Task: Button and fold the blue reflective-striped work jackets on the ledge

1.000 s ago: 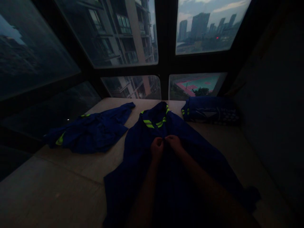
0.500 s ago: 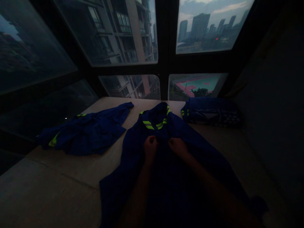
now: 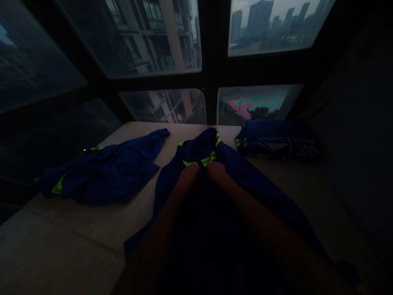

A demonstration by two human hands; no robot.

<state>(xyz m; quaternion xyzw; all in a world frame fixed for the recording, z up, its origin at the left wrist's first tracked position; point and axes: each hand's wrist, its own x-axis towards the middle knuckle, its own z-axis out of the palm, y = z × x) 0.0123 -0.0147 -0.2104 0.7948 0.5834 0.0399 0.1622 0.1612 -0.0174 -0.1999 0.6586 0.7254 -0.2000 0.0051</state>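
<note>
The blue jacket point(image 3: 201, 194) lies spread on the window ledge point(image 3: 67, 250), its collar point(image 3: 196, 144) toward the glass, between a crumpled garment point(image 3: 113, 176) and a folded bundle point(image 3: 279, 141). The left hand point(image 3: 190, 171) and right hand point(image 3: 216, 169) are curled close together at its front, just by the yellow stripes point(image 3: 211, 157); in this gloom I can't tell whether they pinch cloth. It should handle as light, limp fabric, hardly fragile, best held by the front edges or by the shoulder seams, where it would sag least
</note>
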